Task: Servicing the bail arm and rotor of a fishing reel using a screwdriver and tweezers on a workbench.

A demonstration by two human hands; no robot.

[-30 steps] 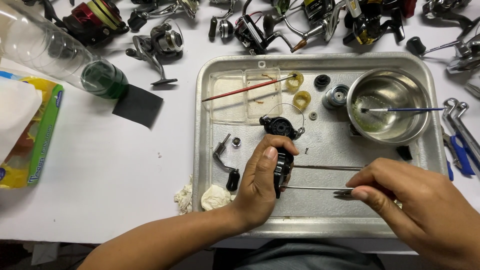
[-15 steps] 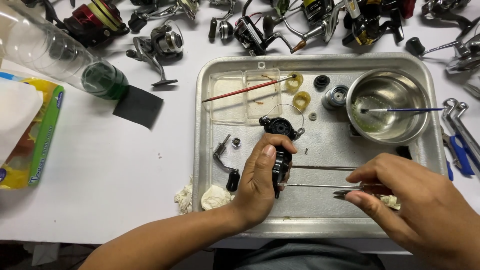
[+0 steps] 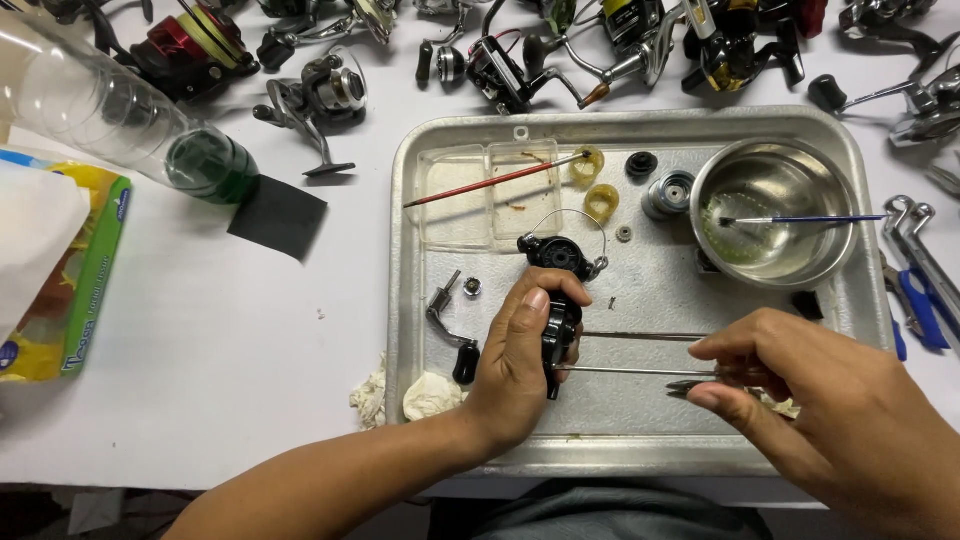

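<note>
Head view: left hand [image 3: 515, 365] grips a black reel body [image 3: 556, 300] over the metal tray [image 3: 640, 445]; right hand [image 3: 830, 400] pinches tweezers [image 3: 690, 385] beside a thin rod [image 3: 630, 370].

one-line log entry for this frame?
left hand: grips black reel body | right hand: pinches thin metal rod | site: metal tray

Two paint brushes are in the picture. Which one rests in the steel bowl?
The blue-handled brush: its tip lies inside the steel bowl. The red-handled brush lies across the clear plastic box instead.
</note>
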